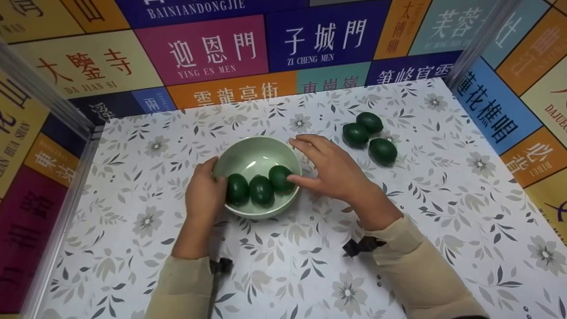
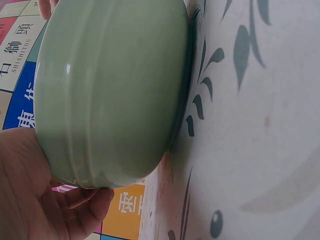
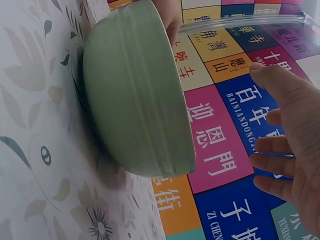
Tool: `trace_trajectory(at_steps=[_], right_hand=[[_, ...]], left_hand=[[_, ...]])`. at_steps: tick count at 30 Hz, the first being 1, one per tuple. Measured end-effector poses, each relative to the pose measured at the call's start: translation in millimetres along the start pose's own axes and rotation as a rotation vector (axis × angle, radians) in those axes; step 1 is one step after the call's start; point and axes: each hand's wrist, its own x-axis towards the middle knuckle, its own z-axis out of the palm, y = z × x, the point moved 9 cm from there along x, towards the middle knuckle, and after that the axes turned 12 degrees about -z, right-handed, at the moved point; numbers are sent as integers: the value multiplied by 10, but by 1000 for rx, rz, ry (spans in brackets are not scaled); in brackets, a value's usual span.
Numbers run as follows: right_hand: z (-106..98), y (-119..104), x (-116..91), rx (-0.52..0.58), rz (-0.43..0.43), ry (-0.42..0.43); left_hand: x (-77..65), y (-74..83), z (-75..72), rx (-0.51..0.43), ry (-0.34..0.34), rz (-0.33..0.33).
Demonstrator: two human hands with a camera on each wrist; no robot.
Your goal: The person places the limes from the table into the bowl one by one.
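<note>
A pale green bowl (image 1: pixel 259 148) stands on the flowered tablecloth, with three dark green limes in it: one at the left (image 1: pixel 238 189), one in the middle (image 1: pixel 262 191) and one at the right (image 1: pixel 280 178). My left hand (image 1: pixel 204 190) grips the bowl's left side, thumb at the rim; in the left wrist view its fingers (image 2: pixel 103 202) curl against the outside wall. Just off the right rim is my right hand (image 1: pixel 334 170), its fingers spread and holding nothing. The right wrist view has a gap between that hand (image 3: pixel 295 145) and the bowl (image 3: pixel 135 95).
Three more dark green limes lie at the back right: a far one (image 1: pixel 370 122), a left one (image 1: pixel 355 135) and a nearer one (image 1: pixel 382 152). Panels with coloured lettered tiles (image 1: pixel 212 53) stand behind and beside the table (image 1: pixel 146 266).
</note>
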Motion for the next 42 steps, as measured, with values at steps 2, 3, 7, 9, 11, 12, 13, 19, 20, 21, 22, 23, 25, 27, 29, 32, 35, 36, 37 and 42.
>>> trace_trajectory(at_steps=[2, 3, 7, 9, 11, 12, 13, 19, 20, 21, 22, 23, 25, 27, 29, 32, 35, 36, 37, 42], right_hand=[[-27, 28, -11, 4, 13, 9], [-40, 42, -16, 6, 20, 13], [-93, 101, -43, 15, 42, 33], [-112, 131, -52, 14, 51, 44], [-130, 163, -61, 12, 62, 52], [-137, 181, -65, 10, 69, 54], [-143, 199, -68, 6, 77, 55], [-182, 340, -105, 3, 131, 76], [-188, 365, -113, 2, 138, 84], [-192, 390, -120, 2, 142, 92], [-196, 417, -127, 2, 145, 101], [-200, 440, -133, 3, 147, 109], [-209, 486, -150, 7, 153, 121], [-222, 531, -167, 10, 159, 133], [-245, 574, -186, 9, 168, 146], [-281, 644, -213, 3, 180, 163], [-309, 716, -247, 8, 198, 176], [-313, 742, -259, 14, 206, 177], [-318, 770, -273, 20, 218, 176], [-339, 937, -352, 35, 309, 153]], left_hand=[[-2, -5, 2, -6, -3, 0], [-3, -7, 4, -8, -5, 0], [2, -18, 18, -16, -13, -1], [2, -17, 22, -16, -15, -1], [4, -15, 22, -16, -16, -1], [7, -15, 21, -15, -16, 0], [8, -12, 18, -15, -14, 1], [19, -13, 20, -8, -14, 1], [19, -15, 20, -7, -14, 0], [19, -16, 20, -6, -14, -1], [20, -18, 20, -5, -14, -1], [18, -18, 19, -5, -15, -3], [15, -17, 16, -5, -15, -2], [11, -13, 13, -4, -13, 2], [7, -11, 11, -3, -10, 7], [2, -9, 11, -2, -8, 10], [2, -16, 16, 0, -8, 2], [0, -17, 16, 1, -9, -1], [0, -20, 17, 1, -9, -4], [0, -21, 21, 0, -8, -8]])
